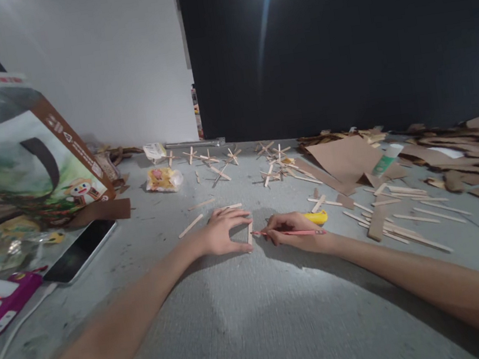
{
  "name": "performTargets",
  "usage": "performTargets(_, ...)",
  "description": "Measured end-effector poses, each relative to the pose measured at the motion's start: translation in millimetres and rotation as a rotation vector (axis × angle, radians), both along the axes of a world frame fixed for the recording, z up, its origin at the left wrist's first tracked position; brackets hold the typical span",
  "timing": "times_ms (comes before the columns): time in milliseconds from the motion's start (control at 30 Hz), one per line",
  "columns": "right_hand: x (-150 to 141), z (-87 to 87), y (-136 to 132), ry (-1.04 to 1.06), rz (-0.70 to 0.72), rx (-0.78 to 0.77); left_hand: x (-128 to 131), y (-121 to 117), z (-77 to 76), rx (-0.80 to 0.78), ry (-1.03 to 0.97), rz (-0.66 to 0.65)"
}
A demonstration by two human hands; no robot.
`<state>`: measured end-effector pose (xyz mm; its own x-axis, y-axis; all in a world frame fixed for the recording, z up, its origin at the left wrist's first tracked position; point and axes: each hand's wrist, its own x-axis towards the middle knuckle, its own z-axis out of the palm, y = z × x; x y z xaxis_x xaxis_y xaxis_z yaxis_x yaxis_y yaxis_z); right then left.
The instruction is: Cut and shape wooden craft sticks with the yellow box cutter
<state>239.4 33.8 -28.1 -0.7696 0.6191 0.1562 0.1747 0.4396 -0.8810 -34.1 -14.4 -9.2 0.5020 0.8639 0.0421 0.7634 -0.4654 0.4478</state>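
Note:
My left hand (223,233) rests on the table and steadies a wooden craft stick (251,234), with its fingertips at the far end and its thumb at the near end. My right hand (289,231) grips a red pencil (294,232) like a writing tool. The pencil's tip meets the stick near its middle. Just behind my right hand lies a yellow tool (317,217), partly hidden by the hand. Another craft stick (191,225) lies left of my left hand, and one more is partly covered by its fingers.
Star-shaped stick pieces (232,156) stand farther back. Loose sticks (412,235), cardboard (346,158) and a glue stick (387,160) lie on the right. At left are a phone (81,251), a purple power strip (10,304) with a cable, and a large printed bag (18,157).

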Motion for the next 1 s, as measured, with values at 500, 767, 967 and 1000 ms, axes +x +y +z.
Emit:
performTargets(500, 0.9, -1.9, 0.1, -0.01, -0.037, 0.015, 1.1, 1.8, -1.7, 0.018, 0.022, -0.001)
performTargets(767, 1.5, -3.9, 2.2, 0.015, -0.001, 0.021, 1.9, 1.2, 1.1, -0.004, 0.022, -0.003)
performTargets(967, 1.4, -7.1, 3.6, 0.021, -0.015, 0.015, 2.2, 0.7, 3.2, -0.008, 0.042, 0.003)
performTargets(1000, 1.7, -7.7, 3.8, 0.023, -0.005, 0.018, 2.4, 0.4, 3.3, -0.006, 0.046, 0.003)
